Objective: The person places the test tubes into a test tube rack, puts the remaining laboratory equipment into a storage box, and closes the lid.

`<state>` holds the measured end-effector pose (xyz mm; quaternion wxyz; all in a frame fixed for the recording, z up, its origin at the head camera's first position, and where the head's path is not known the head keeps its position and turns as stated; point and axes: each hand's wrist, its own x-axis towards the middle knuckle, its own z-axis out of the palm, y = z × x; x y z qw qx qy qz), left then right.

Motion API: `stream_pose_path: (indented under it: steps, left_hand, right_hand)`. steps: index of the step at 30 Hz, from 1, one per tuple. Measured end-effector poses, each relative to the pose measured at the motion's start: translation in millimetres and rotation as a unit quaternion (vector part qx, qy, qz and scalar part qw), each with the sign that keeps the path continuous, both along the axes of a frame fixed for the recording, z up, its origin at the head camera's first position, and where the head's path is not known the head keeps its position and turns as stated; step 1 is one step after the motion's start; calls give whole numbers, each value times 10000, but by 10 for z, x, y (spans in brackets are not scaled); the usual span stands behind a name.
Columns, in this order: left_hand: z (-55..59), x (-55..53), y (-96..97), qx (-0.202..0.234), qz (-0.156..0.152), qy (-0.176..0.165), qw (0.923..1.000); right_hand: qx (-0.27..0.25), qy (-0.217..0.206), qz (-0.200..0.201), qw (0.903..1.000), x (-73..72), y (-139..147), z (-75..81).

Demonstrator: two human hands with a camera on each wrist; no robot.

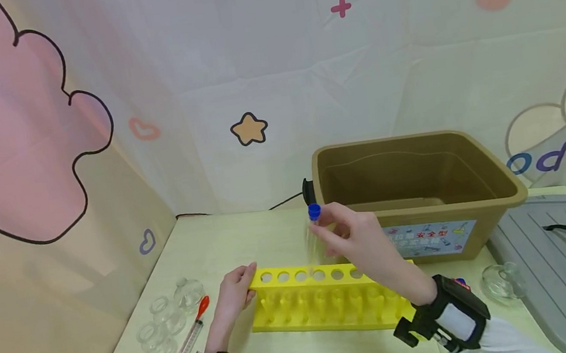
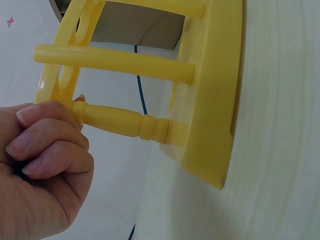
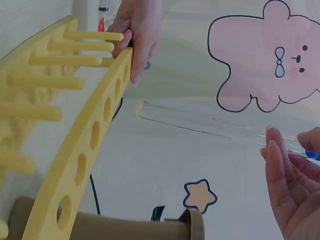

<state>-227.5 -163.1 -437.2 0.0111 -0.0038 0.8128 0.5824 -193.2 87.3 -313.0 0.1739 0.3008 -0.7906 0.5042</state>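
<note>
A yellow test tube rack (image 1: pixel 328 327) with a row of round holes and upright pegs stands on the table. My left hand (image 1: pixel 235 293) grips the left end of its top bar; in the left wrist view its fingers curl beside the end post (image 2: pixel 120 120). Above the rack's holes, my right hand (image 1: pixel 356 238) pinches a clear test tube (image 3: pixel 185 122) near its blue cap (image 1: pixel 314 212). The tube hangs upright in the head view, its rounded lower end apart from the rack in the right wrist view.
A brown bin (image 1: pixel 515 195) stands behind the rack, and its grey lid (image 1: pixel 553 261) lies at the right. Several small glass vessels (image 1: pixel 163 321) and a red-bulbed dropper (image 1: pixel 191 335) lie at the left. Another glass vessel (image 1: pixel 503 282) sits near the lid.
</note>
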Motion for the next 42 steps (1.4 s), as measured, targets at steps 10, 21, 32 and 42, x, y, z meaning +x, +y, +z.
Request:
stream_pose_path:
  steps: [10, 21, 32, 42]
  left_hand:
    - [22, -4, 9, -41, -2, 56, 10000]
    - [-5, -24, 3, 67, -45, -90, 9999]
    - [8, -4, -6, 128, 36, -77, 9999]
    - [-3, -13, -11, 210, 30, -144, 9997]
  right_hand:
    - [246, 131, 410, 9988, -139, -375, -45]
    - [317, 209, 558, 9977, -246, -636, -195]
    - [1043, -26, 399, 9937, -292, -766, -323]
    - [1290, -185, 343, 9909, -314, -784, -477]
